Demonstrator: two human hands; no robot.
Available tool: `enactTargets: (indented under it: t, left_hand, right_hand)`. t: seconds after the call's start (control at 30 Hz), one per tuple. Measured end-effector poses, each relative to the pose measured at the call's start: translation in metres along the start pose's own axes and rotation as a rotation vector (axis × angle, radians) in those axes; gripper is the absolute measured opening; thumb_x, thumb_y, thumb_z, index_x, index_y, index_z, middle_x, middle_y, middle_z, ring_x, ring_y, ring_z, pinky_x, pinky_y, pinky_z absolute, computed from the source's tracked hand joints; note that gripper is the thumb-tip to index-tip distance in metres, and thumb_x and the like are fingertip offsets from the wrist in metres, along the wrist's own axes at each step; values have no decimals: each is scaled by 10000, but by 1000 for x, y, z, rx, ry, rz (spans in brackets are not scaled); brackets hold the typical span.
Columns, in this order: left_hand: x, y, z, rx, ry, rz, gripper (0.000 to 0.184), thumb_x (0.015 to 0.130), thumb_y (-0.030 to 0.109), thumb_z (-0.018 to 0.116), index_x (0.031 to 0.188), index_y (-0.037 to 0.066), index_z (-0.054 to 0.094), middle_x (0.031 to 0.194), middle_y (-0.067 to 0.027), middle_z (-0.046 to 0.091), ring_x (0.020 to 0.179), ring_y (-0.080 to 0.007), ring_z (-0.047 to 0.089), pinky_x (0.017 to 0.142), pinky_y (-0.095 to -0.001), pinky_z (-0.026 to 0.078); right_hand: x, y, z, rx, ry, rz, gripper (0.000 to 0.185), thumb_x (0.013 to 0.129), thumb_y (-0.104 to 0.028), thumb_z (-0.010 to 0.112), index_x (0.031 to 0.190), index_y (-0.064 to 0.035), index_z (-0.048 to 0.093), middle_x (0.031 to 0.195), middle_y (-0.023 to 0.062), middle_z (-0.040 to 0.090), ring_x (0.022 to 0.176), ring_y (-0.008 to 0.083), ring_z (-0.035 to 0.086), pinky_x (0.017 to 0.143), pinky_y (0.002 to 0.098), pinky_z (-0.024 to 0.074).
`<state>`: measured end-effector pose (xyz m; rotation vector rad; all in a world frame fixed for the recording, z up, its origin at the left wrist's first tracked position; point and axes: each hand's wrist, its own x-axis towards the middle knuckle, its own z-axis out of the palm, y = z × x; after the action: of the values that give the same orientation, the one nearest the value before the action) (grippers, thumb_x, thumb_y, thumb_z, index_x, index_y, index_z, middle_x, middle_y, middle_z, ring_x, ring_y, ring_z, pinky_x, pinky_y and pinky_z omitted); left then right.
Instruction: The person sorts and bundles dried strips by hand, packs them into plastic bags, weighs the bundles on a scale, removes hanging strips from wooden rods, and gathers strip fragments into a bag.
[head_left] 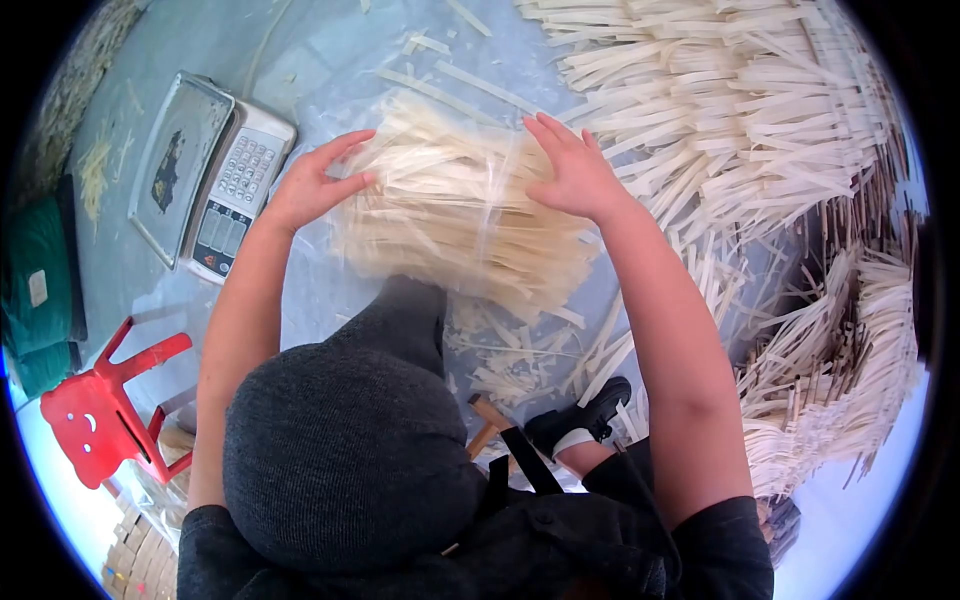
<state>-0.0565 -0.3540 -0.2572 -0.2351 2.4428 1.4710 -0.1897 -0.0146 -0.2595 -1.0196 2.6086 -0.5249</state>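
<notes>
A bundle of pale, flat, dry strips (450, 190) lies in front of me, lined up side to side. Clear plastic film (487, 215) seems to cover part of it, and the bundle looks blurred. At its left end, my left hand (320, 182) is held with thumb and fingers apart. My right hand (575, 168) hovers over the upper right part, its fingers spread. Neither hand is closed around the strips; whether the fingertips touch the plastic, I cannot tell. My knee in dark grey cloth (345, 440) is just below the bundle.
A digital scale (240, 185) with a metal pan stands at left. Large heaps of strips (720, 120) fill the right side, with loose pieces (515, 365) scattered on the floor. A red stool (105, 425) and green cloth item (40, 290) sit at far left.
</notes>
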Motion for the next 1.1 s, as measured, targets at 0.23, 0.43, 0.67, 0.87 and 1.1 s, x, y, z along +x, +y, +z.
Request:
enactTargets:
  t: [0.23, 0.43, 0.67, 0.87, 1.1]
  left_hand:
    - [-2, -22, 30, -113, 254, 79, 783, 814, 203, 728, 1474, 132, 313, 1458, -147, 389, 1324, -253, 402, 1053, -375, 365]
    - [-10, -18, 42, 203, 394, 147, 652, 842, 275, 698, 1421, 165, 419, 1388, -210, 451, 1323, -352, 385, 1076, -408, 333]
    - [3, -16, 63, 657, 374, 225, 423, 936, 216, 558, 1354, 179, 507, 1429, -198, 406, 1353, -382, 330, 1110, -480, 258]
    - [-17, 62, 88, 734, 337, 470, 387, 935, 160, 536, 1321, 173, 538, 1479, -104, 361, 1410, -338, 245, 1123, -538, 188]
    - [-20, 74, 123, 668, 64, 520, 395, 910, 142, 564, 1304, 140, 546, 1469, -102, 376, 1401, -344, 262, 1128, -529, 189]
  right_hand:
    - [15, -41, -44, -97, -432, 126, 559, 762, -416, 630, 1220, -101, 572, 1288, 174, 547, 1158, 312, 520, 986, 421, 356]
    - [-12, -24, 18, 26, -58, 1, 367, 823, -380, 607, 951, -37, 618, 915, 175, 605, 938, 355, 565, 830, 471, 439]
    - [-28, -63, 44, 30, 2, 139, 248, 774, -169, 577, 941, 13, 589, 972, 202, 622, 941, 371, 591, 865, 483, 462]
    - [-99, -39, 11, 122, 520, 14, 405, 800, -228, 648, 1149, -32, 586, 1121, 150, 619, 1032, 327, 587, 964, 461, 423]
    - [-252, 50, 52, 47, 58, 1040, 348, 805, -321, 653, 1027, -60, 593, 937, 142, 643, 914, 321, 629, 774, 440, 493]
